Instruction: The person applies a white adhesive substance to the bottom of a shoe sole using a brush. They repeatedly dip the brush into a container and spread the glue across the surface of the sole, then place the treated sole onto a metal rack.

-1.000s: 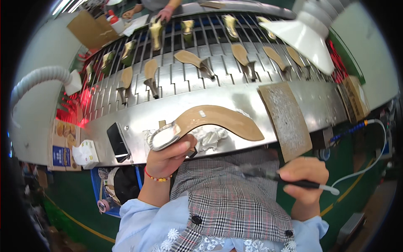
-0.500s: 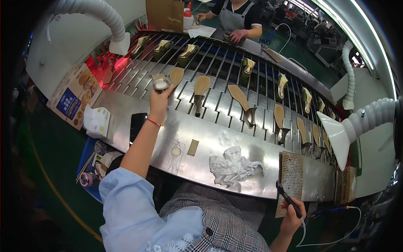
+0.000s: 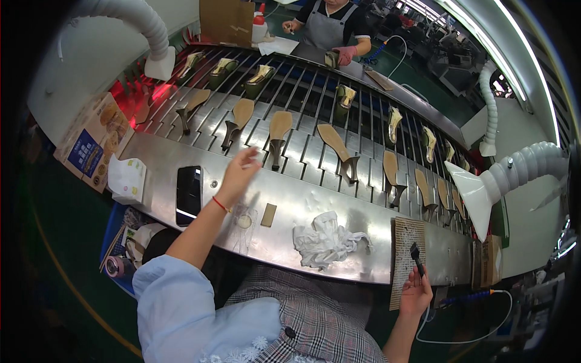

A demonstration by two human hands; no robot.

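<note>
My left hand [image 3: 241, 170] hovers over the metal bench [image 3: 290, 199], fingers apart and holding nothing, just in front of the slatted conveyor [image 3: 308, 130]. Nearest to it stand tan high-heel soles, one [image 3: 237, 121] to the left and one [image 3: 279, 134] to the right. My right hand [image 3: 415, 291] is low at the right, shut on a black corded tool [image 3: 416, 256] whose tip rests over a woven mat [image 3: 404, 259].
A phone [image 3: 189, 195], a small tan tile [image 3: 268, 215] and a crumpled white cloth [image 3: 325, 241] lie on the bench. More soles ride the conveyor. White extraction hoses [image 3: 514, 175] [image 3: 142, 30] hang over it. A person in a grey apron [image 3: 334, 27] works across the line. Boxes [image 3: 91, 142] stand at left.
My left hand set the sole it carried onto the conveyor and has drawn back to the bench, now with nothing in it. My right hand keeps the black tool at the mat.
</note>
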